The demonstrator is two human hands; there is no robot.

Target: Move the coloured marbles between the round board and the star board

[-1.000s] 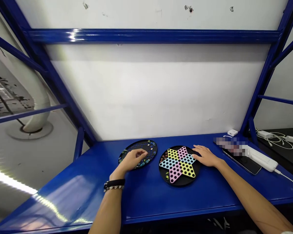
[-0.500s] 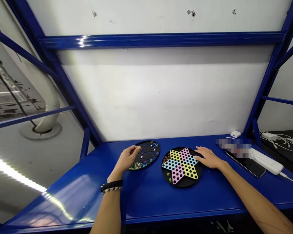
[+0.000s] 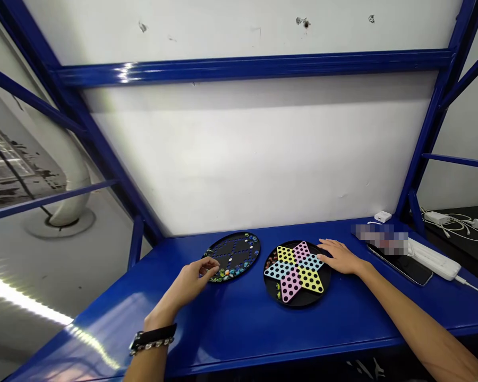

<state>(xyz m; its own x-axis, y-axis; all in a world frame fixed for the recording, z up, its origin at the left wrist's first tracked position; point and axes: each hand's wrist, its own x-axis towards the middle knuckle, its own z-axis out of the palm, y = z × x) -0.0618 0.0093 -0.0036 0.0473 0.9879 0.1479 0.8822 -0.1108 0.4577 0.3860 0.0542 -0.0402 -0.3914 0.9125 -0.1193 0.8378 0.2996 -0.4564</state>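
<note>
On the blue table lies a round black board [image 3: 237, 249] with lines of holes, a few white marbles in it and coloured marbles [image 3: 228, 274] along its rim. My left hand [image 3: 195, 278] is at that board's near left edge, thumb and fingertips brought together; anything between them is hidden. To the right is a Chinese checkers board [image 3: 295, 268], a pink, yellow and blue star on a black round tray. Brown marbles [image 3: 271, 260] sit in its left pocket and green marbles [image 3: 278, 291] in the near left one. My right hand [image 3: 340, 255] rests open on its right rim, fingers spread.
At the right of the blue table [image 3: 239, 329] lie a black phone [image 3: 400, 264], a white power strip [image 3: 434, 260] with a cable, and a small white case [image 3: 383, 216]. A white panel in a blue metal frame [image 3: 255, 69] stands behind.
My left hand has moved left and toward me, from over the marble board to its near left edge. My right hand stays on the star board. The view has shifted slightly.
</note>
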